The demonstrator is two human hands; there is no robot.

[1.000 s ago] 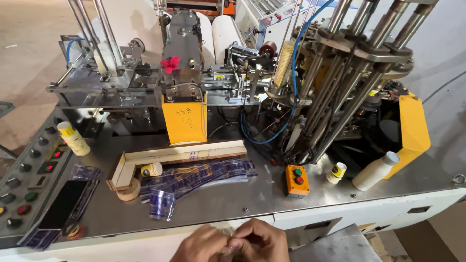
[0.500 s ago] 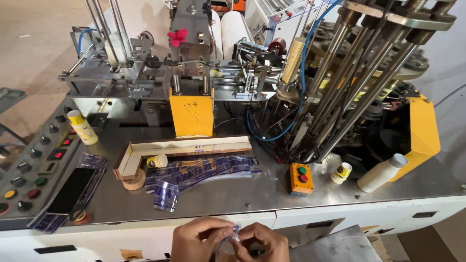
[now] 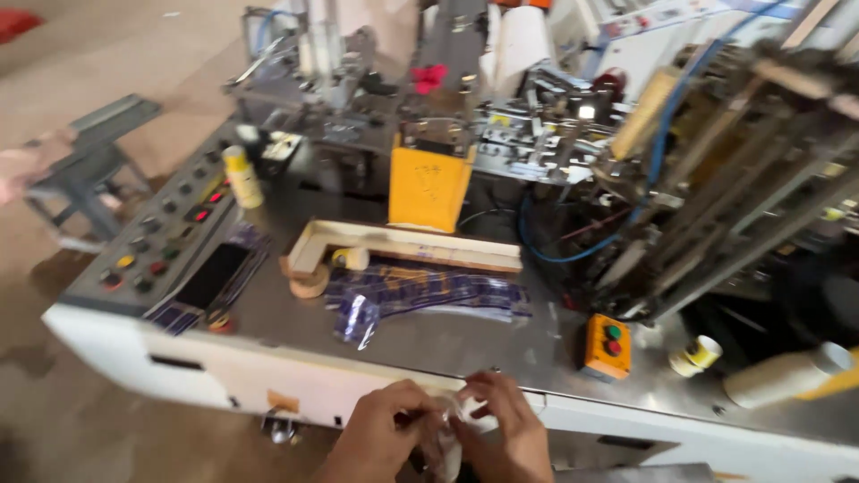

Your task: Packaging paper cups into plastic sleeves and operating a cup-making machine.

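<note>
Head view: both hands meet at 6 o'clock, at the near edge of the grey metal machine table [image 3: 465, 344]. The left hand [image 3: 386, 436] and the right hand [image 3: 506, 427] pinch a small crumpled piece of clear plastic film [image 3: 450, 431] between their fingertips; the film hangs in front of the table edge, partly blurred. At 11 o'clock from the hands lies a stack of flat purple printed paper blanks [image 3: 420, 293], touching a pale wooden L-shaped guide [image 3: 398, 243]. At 1 o'clock sits an orange push-button box [image 3: 608, 345] with one green and one red button. Far left, at 10 o'clock, a sloped grey control panel [image 3: 157, 246] carries coloured buttons. A yellow-capped bottle [image 3: 242, 176] stands beside the panel.
</note>
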